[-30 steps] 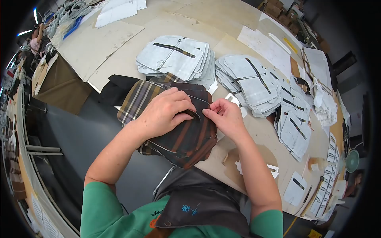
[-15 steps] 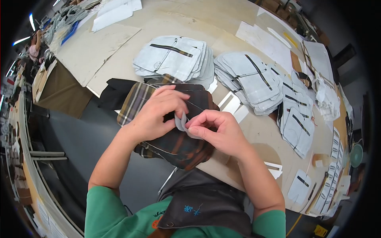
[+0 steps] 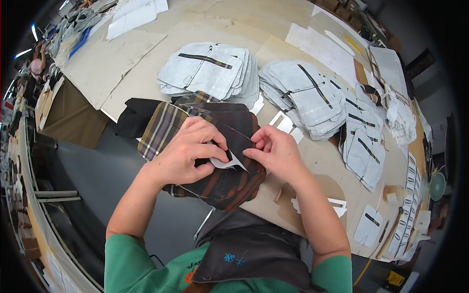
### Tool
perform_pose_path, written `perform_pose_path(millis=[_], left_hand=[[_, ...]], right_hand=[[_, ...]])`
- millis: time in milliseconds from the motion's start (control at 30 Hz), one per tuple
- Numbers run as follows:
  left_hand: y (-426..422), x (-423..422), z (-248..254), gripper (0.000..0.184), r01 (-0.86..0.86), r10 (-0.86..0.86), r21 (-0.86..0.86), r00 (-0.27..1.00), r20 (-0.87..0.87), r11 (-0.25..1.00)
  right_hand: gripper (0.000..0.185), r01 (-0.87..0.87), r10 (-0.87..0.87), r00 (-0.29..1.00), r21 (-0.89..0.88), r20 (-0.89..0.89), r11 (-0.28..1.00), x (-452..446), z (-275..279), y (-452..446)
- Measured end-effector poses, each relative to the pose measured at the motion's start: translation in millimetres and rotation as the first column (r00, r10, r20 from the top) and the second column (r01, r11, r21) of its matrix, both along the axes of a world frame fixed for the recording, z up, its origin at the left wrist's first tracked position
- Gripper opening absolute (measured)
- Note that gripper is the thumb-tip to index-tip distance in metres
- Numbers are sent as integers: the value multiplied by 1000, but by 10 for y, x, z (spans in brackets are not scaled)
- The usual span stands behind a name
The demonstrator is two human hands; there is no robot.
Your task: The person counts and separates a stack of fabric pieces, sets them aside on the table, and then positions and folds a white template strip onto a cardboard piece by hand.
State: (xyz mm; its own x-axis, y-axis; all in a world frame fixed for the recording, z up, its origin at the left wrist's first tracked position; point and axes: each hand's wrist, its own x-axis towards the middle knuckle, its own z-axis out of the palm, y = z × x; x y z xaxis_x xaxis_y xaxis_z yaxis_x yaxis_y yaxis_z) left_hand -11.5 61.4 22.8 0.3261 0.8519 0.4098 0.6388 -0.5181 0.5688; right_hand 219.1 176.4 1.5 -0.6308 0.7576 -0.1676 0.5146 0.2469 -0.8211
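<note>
A pile of dark plaid fabric pieces (image 3: 229, 188) lies in front of me at the table's near edge. My left hand (image 3: 193, 151) rests over the pile, its thumb and fingers closed on a small pale grey fabric flap (image 3: 225, 163) that shows a dark inner side near the fingertips. At the pile's right edge, my right hand (image 3: 277, 152) has thumb and index finger pinched together beside the dark fabric; whatever sits between them is too small to make out. Lighter plaid pieces (image 3: 163, 124) stick out to the left of the pile.
Beyond the pile stand stacks of white-backed panels with dark slits, one at the centre (image 3: 205, 68) and another to the right (image 3: 305, 95). A white cut-out template (image 3: 337, 205) lies near my right forearm. Black fabric (image 3: 137, 115) hangs by the left table edge.
My right hand has moved right, away from the pale flap, to the pile's edge. The flap is now spread flatter and held by my left hand alone.
</note>
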Motion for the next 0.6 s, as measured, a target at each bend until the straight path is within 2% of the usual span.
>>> perform_pose_path(millis=[67, 200, 267, 300, 367, 400, 433, 500, 533, 567, 600], left_hand=[[29, 11, -2, 31, 27, -27, 11, 1000, -16, 1000], [100, 63, 6, 23, -25, 26, 18, 998, -53, 1000], [119, 108, -1, 21, -41, 43, 29, 997, -71, 999], [115, 101, -12, 21, -38, 40, 28, 997, -72, 999], [104, 54, -55, 23, 7, -5, 39, 999, -45, 999], [71, 26, -67, 25, -2, 4, 80, 1000, -27, 997], [34, 8, -76, 25, 1, 1, 84, 1000, -31, 996], [-48, 6, -92, 31, -81, 74, 28, 981, 180, 996], [-78, 26, -79, 37, -105, 105, -7, 979, 174, 994], [-78, 38, -76, 37, -104, 103, -3, 979, 174, 995], [-68, 46, -67, 38, -80, 78, 35, 995, 67, 996]], right_hand=[[25, 5, -11, 998, -82, -69, 997, 33, -38, 47], [20, 46, -56, 997, -177, -50, 983, -2, 210, -27], [18, -31, 5, 987, -157, -162, 987, -11, 274, -58], [18, -28, 2, 987, -157, -163, 987, -13, 271, -71], [16, -230, 73, 918, -373, -389, 899, -9, 267, -79], [15, -272, 64, 898, -435, -436, 859, 5, 282, -58], [15, -271, 63, 896, -430, -439, 861, 15, 266, -18], [15, 46, -134, 933, -258, -335, 965, 35, 166, 93], [19, 109, -148, 944, -144, -295, 984, 45, 93, 163], [19, 110, -148, 944, -140, -296, 984, 30, -18, 210], [22, 128, -147, 954, -86, -262, 988, -11, -83, 246]])
